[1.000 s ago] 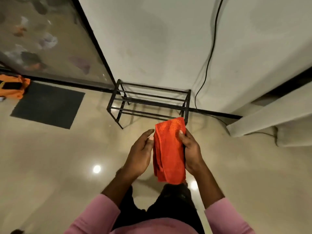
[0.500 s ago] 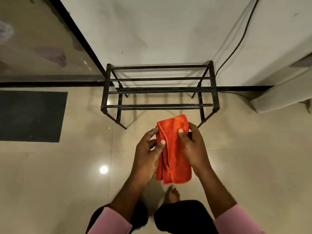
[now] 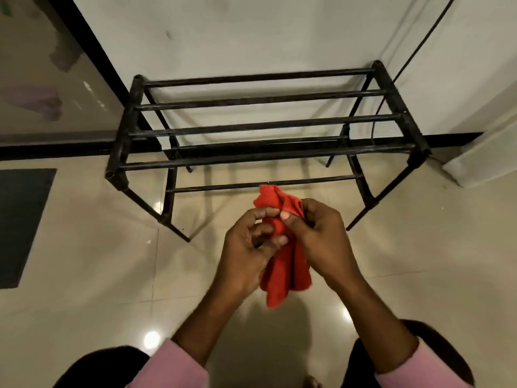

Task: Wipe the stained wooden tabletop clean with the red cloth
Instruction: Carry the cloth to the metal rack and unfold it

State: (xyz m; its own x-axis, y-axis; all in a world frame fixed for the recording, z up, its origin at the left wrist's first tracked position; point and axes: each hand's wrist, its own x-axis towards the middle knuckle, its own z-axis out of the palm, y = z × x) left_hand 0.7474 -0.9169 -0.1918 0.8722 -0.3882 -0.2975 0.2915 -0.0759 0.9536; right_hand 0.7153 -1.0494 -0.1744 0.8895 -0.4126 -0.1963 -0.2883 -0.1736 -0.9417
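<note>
The red cloth [image 3: 282, 264] is bunched up between both my hands, above the tiled floor and just in front of a black metal rack. My left hand [image 3: 246, 247] grips its left side with curled fingers. My right hand [image 3: 321, 236] pinches its upper part between thumb and fingers. A crumpled corner sticks up above my fingers and the rest hangs down below my palms. No wooden tabletop is in view.
A black two-tier metal rack [image 3: 260, 127] stands against the white wall straight ahead. A dark mat [image 3: 22, 219] lies on the glossy floor at the left. A black cable [image 3: 419, 46] runs down the wall at the right. A glass panel [image 3: 42, 65] fills the upper left.
The view has closed in on the rack, which looks much larger now. The cloth, held flat and hanging before, is now crumpled between my hands, which have come closer together.
</note>
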